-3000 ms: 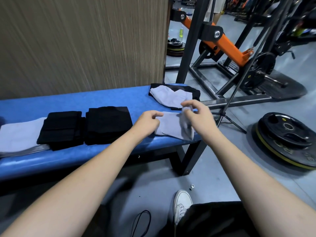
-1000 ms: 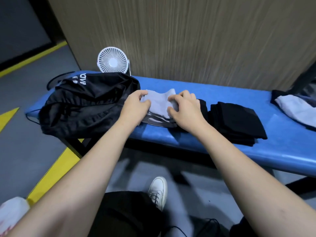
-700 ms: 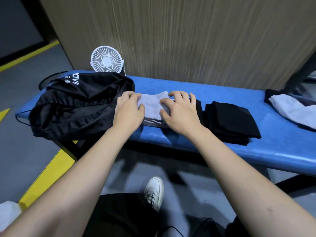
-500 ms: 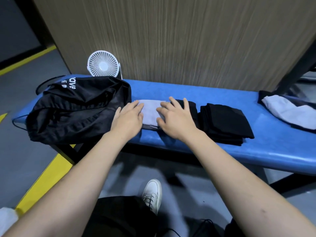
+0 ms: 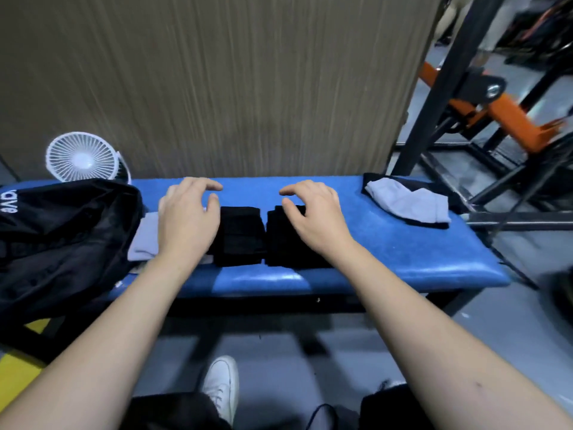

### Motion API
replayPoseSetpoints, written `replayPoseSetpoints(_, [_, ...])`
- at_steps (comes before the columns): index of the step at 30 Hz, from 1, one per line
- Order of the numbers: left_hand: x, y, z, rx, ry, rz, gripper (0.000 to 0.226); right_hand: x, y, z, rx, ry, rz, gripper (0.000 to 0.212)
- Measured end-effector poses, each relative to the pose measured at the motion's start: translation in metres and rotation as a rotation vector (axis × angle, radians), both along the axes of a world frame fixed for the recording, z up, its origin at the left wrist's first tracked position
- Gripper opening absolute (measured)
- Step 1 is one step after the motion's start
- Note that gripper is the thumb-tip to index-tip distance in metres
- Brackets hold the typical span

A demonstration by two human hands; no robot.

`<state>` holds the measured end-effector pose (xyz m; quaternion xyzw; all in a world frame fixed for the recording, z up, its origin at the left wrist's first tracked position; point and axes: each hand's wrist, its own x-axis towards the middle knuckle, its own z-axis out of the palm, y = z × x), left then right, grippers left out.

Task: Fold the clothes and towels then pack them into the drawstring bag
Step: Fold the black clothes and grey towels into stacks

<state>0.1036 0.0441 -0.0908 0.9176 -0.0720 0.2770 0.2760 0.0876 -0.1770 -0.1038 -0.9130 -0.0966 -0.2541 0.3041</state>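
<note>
A black drawstring bag point(image 5: 59, 240) lies slumped on the left end of the blue bench point(image 5: 403, 256). Beside it sits a folded grey towel point(image 5: 144, 240), then two folded black garments side by side point(image 5: 240, 240) point(image 5: 282, 243). My left hand point(image 5: 186, 218) hovers over the right part of the grey towel with loosely curled fingers, holding nothing. My right hand point(image 5: 313, 215) hangs over the right black garment, fingers also loosely curled and empty. An unfolded grey cloth point(image 5: 406, 201) lies on a black garment point(image 5: 372, 180) at the bench's right end.
A small white fan point(image 5: 82, 158) stands behind the bag against the wood-grain wall. A black and orange gym rack point(image 5: 483, 97) rises to the right of the bench. My white shoe point(image 5: 221, 386) is on the grey floor below; a yellow floor stripe point(image 5: 15, 373) runs at lower left.
Both hands have lifted off the grey towel and spread apart to the right, the right one now over the black garments. The view has swung right, showing the bench's right end.
</note>
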Motion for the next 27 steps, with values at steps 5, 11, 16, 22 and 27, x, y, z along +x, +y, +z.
replayPoseSetpoints(5, [0.013, -0.083, 0.005, -0.053, 0.015, -0.123, 0.021, -0.014, -0.092, 0.000, 0.186, 0.076, -0.172, 0.016])
replayPoseSetpoints(11, [0.030, -0.190, -0.007, -0.052, 0.110, -0.272, 0.020, -0.027, -0.177, -0.011, 0.302, 0.199, -0.372, 0.012])
replayPoseSetpoints(16, [0.045, -0.257, -0.025, -0.036, 0.185, -0.346, 0.021, -0.019, -0.223, -0.025, 0.346, 0.210, -0.542, 0.010])
replayPoseSetpoints(22, [0.062, -0.298, -0.032, 0.031, 0.256, -0.380, 0.026, -0.012, -0.265, -0.047, 0.348, 0.297, -0.711, 0.025])
replayPoseSetpoints(27, [0.079, -0.317, -0.040, 0.101, 0.461, -0.394, 0.044, -0.012, -0.278, -0.049, 0.536, 0.393, -0.678, 0.031])
